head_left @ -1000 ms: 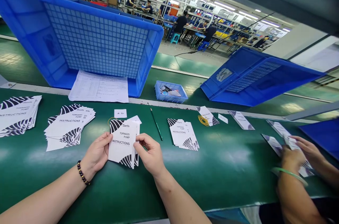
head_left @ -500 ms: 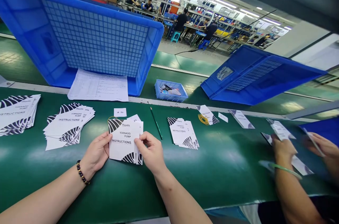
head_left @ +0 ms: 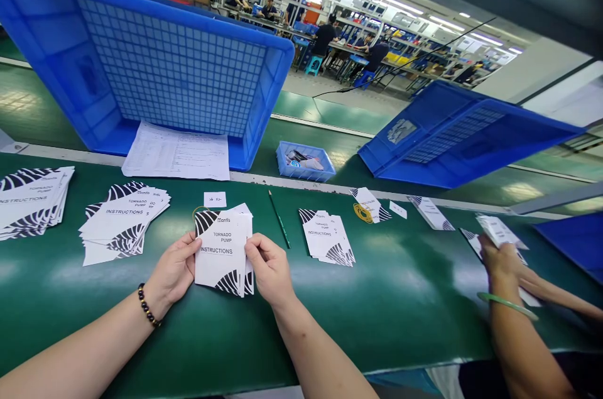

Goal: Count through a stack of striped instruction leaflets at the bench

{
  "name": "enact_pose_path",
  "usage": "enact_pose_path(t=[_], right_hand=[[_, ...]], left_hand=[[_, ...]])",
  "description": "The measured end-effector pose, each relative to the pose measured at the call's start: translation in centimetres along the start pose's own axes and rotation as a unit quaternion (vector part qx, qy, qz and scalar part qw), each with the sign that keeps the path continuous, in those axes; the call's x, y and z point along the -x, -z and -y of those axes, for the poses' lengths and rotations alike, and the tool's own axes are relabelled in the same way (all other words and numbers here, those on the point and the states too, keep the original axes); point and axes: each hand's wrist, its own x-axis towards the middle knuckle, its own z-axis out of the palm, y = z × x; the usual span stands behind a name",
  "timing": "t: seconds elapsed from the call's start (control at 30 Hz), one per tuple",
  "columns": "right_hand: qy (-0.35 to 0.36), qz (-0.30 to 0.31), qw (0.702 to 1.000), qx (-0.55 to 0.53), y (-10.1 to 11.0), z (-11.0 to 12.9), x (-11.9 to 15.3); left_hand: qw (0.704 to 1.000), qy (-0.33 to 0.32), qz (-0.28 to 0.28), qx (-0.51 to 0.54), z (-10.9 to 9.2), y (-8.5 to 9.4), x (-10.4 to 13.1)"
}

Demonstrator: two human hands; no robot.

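Both my hands hold a small stack of white instruction leaflets point(head_left: 220, 248) with black zebra-like corners, printed "Tornado Pump Instructions", just above the green table point(head_left: 400, 305). My left hand point(head_left: 175, 272) grips the stack's left edge, and a dark bead bracelet sits on that wrist. On the stack's right edge, my right hand point(head_left: 269, 270) pinches with thumb and fingers. A small white slip point(head_left: 215, 199) lies just beyond the stack.
More leaflet piles lie at left point(head_left: 123, 220), far left point(head_left: 32, 199) and right point(head_left: 326, 237). A green pencil point(head_left: 279, 220), yellow rubber bands point(head_left: 362, 213), a small blue tray point(head_left: 304, 162), tilted blue crates point(head_left: 155, 66) point(head_left: 452, 135). A co-worker's hands point(head_left: 499, 261) handle leaflets at right.
My hands squared the leaflet stack and shifted it slightly down. The co-worker's hands at right moved, one reaching out and coming back to their leaflets.
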Motion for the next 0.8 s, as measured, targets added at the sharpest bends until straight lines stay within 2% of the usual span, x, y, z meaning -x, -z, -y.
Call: enact_pose_path(t=[0.23,0.43,0.6,0.8], right_hand=[[-0.02,0.01,0.999,-0.038,-0.03,-0.21,0.02],[-0.02,0.003,0.999,-0.026,0.01,-0.15,0.07],[0.0,-0.035,0.999,-0.004,0.1,-0.27,0.2],[0.0,-0.079,0.996,-0.03,-0.08,-0.67,0.27]], left_hand=[[1.0,0.013,0.009,0.014,-0.13,-0.06,0.18],[0.999,0.024,0.017,0.024,-0.19,-0.09,0.09],[1.0,0.006,-0.003,0.025,-0.25,0.21,0.03],[0.999,-0.013,-0.031,0.03,-0.31,0.18,-0.05]])
